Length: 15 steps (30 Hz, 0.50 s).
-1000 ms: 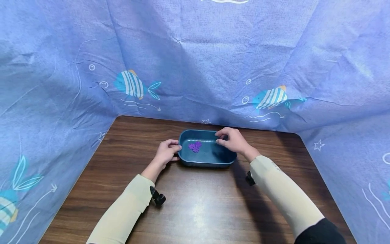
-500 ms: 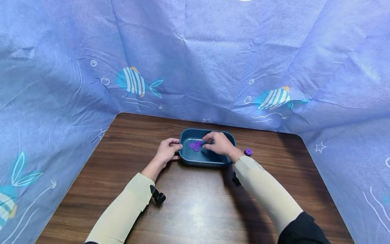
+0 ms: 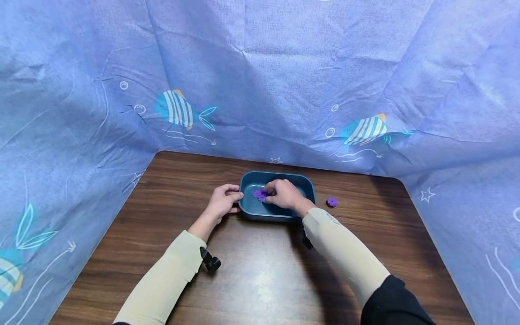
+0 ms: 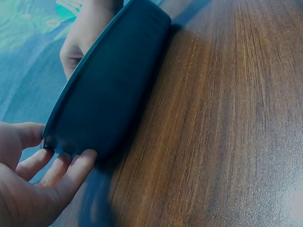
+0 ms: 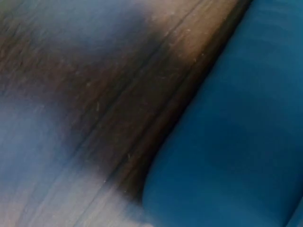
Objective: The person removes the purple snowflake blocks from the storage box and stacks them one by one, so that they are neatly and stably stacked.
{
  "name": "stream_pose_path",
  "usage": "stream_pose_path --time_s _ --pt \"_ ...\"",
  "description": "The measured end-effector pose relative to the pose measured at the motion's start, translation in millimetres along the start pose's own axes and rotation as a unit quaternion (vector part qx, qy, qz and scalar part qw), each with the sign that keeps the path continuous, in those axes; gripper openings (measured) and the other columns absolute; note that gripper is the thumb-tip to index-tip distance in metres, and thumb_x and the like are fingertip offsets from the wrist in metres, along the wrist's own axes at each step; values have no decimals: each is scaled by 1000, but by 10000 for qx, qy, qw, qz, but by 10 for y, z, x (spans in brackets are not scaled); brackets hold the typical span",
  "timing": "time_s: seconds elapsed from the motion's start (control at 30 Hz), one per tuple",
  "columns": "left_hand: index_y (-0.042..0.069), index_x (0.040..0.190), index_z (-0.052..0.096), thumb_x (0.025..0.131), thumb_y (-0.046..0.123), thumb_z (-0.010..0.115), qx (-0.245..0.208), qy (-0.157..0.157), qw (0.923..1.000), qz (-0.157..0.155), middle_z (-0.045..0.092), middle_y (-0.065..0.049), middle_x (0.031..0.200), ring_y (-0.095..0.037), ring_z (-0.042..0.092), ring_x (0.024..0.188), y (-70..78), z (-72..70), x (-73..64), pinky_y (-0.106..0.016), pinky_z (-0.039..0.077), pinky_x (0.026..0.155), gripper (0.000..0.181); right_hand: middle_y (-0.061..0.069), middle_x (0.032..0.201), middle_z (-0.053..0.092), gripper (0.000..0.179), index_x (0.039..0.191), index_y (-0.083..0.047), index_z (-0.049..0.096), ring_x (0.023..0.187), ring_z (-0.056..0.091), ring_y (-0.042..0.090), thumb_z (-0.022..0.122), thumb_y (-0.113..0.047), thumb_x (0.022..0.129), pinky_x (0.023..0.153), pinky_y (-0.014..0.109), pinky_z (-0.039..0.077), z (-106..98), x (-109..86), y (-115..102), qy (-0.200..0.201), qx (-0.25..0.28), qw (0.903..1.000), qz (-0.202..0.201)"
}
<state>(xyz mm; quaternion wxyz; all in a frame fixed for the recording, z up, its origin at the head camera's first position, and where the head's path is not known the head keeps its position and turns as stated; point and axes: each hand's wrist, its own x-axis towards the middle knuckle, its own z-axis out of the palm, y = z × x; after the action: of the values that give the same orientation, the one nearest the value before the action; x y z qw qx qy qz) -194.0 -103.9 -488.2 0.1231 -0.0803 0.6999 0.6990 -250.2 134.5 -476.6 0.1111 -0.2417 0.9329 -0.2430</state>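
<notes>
A dark teal plastic bin (image 3: pixel 278 218) stands on the wooden table. In the head view, my left hand (image 3: pixel 221 201) grips its left end, thumb at the rim and fingers against the outer wall. The left wrist view shows this hand (image 4: pixel 42 175) with its fingertips on the bin's outside (image 4: pixel 102 99). Several small purple notched discs (image 3: pixel 257 194) lie in the bin's left half. My right hand (image 3: pixel 284 194) reaches inside, thumb and forefinger right at these discs; I cannot tell whether it pinches one. Only bin wall (image 5: pixel 236 127) and table show in the right wrist view.
Another purple notched piece (image 3: pixel 331 202) sits on the table (image 3: pixel 260 271) to the right of the bin. A blue cloth backdrop (image 3: pixel 276 90) with printed fish rises behind the table and along both sides.
My right hand has moved left and down inside the bin to the purple discs. The piece right of the bin has come out from behind that arm. My left hand has kept its grip.
</notes>
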Motion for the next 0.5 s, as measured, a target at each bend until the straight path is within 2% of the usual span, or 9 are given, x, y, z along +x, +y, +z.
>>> stream_pose_path --time_s 0.3,0.5 --pt "-2 134 60 99 8 67 27 16 10000 -66 65 -17 116 -29 70 102 18 -1 7 -34 65 71 38 0 104 75 32 116 -18 78 95 67 14 82 -34 88 90 38 59 45 60 -35 -39 -460 9989 90" --pt "-2 135 60 98 9 68 33 -7 10000 -73 65 -17 116 -30 69 103 10 -3 11 -34 65 72 39 -1 109 75 35 118 -20 78 100 66 15 83 -36 88 93 39 58 59 85 -69 -179 -704 9972 170"
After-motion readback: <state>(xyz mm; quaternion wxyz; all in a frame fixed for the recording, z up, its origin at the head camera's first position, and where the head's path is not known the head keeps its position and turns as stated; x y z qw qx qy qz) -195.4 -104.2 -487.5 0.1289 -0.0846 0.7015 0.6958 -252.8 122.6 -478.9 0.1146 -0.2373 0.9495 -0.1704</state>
